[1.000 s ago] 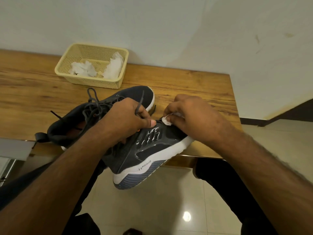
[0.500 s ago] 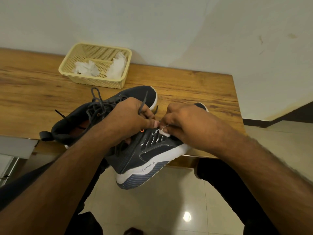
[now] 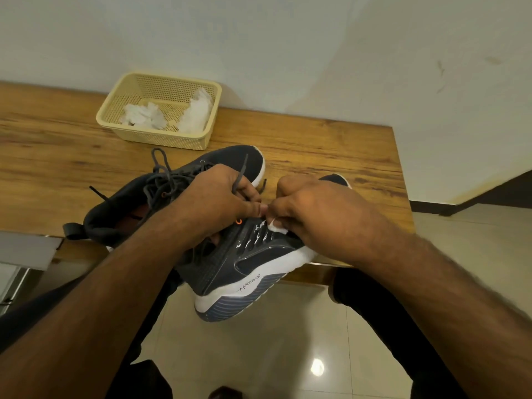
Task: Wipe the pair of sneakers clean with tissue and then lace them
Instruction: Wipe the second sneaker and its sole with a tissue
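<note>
Wooden surface [image 3: 316, 145] against a pale wall, tiled floor below its front edge. Cream mesh basket [image 3: 161, 110] sits at the back, well apart from the hands, with two crumpled tissues [image 3: 144, 115] inside.

One dark sneaker [image 3: 115, 214] lies on the surface near the front edge, heel left, toe toward the basket, loose grey laces on top. Second sneaker [image 3: 239, 266] is tilted over the front edge, white sole toward the camera, toe hidden under the right wrist.

Left hand [image 3: 213, 203]: fingers curled, gripping the second sneaker at its throat, with a lace end [image 3: 240, 175] sticking up between the fingers. Its forearm hides most of that shoe's collar.

Right hand [image 3: 316, 208]: fingers curled, pinching a small white tissue [image 3: 277, 226] against the upper just beside the left thumb. Whether the thumb touches the shoe, I cannot tell.

Dark trouser legs show at both lower sides.

Versus 0.5 s ago: hands and both shoes in nearly the same places; the tissue wad sits at the same spot on the upper, basket contents unchanged. Versus 1.0 s ago: the right hand has come closer to the left thumb, and the tissue shows less.
</note>
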